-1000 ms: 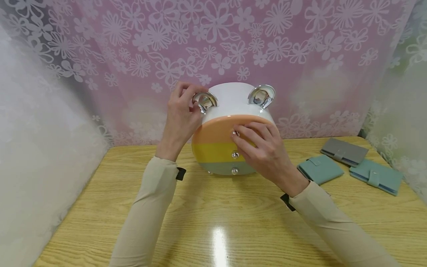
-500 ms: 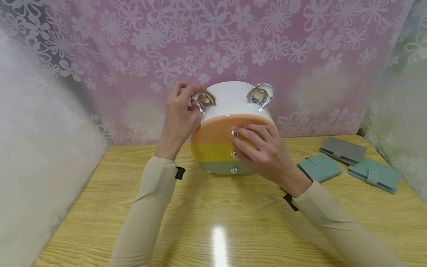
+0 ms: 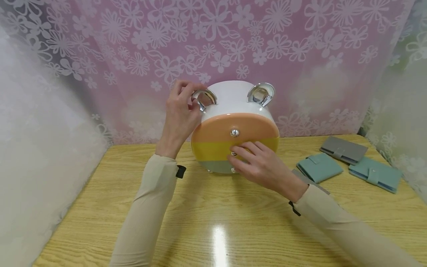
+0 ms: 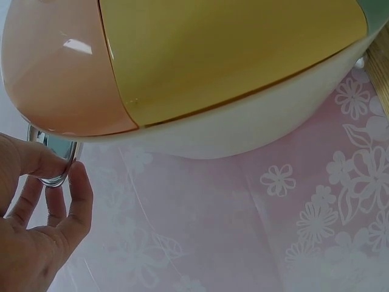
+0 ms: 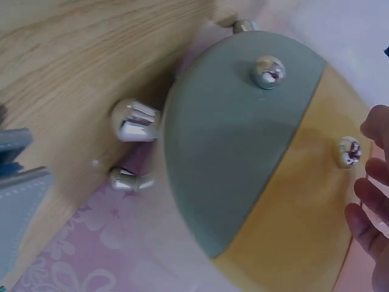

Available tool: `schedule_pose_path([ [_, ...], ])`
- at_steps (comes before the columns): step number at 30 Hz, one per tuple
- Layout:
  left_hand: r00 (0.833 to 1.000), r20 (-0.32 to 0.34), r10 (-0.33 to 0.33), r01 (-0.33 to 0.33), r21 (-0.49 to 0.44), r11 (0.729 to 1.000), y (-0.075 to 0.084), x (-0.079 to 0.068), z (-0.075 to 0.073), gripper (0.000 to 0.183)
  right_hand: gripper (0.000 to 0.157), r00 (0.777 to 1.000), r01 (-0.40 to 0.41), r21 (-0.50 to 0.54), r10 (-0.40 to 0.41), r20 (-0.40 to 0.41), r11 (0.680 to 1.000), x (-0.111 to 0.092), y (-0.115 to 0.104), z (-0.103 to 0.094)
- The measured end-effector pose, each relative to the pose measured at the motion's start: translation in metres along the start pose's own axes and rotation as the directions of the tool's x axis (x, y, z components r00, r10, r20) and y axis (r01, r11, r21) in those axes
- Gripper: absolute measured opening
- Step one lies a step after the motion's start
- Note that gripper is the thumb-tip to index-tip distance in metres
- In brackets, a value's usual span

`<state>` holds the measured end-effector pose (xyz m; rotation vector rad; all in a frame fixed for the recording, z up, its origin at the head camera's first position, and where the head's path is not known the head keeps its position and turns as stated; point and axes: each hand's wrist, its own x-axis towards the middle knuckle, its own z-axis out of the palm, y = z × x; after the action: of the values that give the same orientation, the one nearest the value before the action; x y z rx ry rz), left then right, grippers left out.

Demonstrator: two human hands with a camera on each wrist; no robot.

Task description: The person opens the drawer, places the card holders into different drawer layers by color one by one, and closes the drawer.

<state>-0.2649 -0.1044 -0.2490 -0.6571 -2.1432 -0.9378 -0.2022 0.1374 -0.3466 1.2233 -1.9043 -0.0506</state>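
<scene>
A rounded white drawer box (image 3: 230, 92) with silver ears stands at the back of the table. Its front has orange, yellow and green drawers (image 5: 225, 140), each with a silver ball knob. My left hand (image 3: 180, 115) pinches the left ear (image 3: 205, 98); in the left wrist view, thumb and fingers (image 4: 80, 198) lie on either side of its rim. My right hand (image 3: 263, 165) is at the yellow drawer's knob (image 5: 349, 152). Its thumb and fingertips are parted in front of that knob, which shows whole and apart from them in the right wrist view.
Two teal wallets (image 3: 319, 168) and a grey wallet (image 3: 343, 149) lie on the right of the wooden table (image 3: 186, 222). Another grey flat item (image 3: 310, 181) shows partly behind my right wrist. A pink floral curtain (image 3: 133, 74) hangs close behind the box.
My right hand has left the orange drawer's top knob and moved down to the yellow drawer's middle knob. The left hand keeps hold of the ear.
</scene>
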Motion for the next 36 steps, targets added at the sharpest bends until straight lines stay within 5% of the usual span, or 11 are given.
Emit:
schedule_pose_path([
  [16,1.0,-0.004,0.003,-0.003,0.003,1.0,-0.001,0.001,0.0,0.032,0.018,0.999,-0.004,-0.07,0.007,0.053,0.998,0.0,0.0,0.011],
  [36,1.0,-0.02,-0.018,0.019,0.022,1.0,0.001,0.003,0.001,0.031,0.044,0.999,-0.032,-0.068,0.031,-0.012,0.997,0.005,-0.007,0.018],
])
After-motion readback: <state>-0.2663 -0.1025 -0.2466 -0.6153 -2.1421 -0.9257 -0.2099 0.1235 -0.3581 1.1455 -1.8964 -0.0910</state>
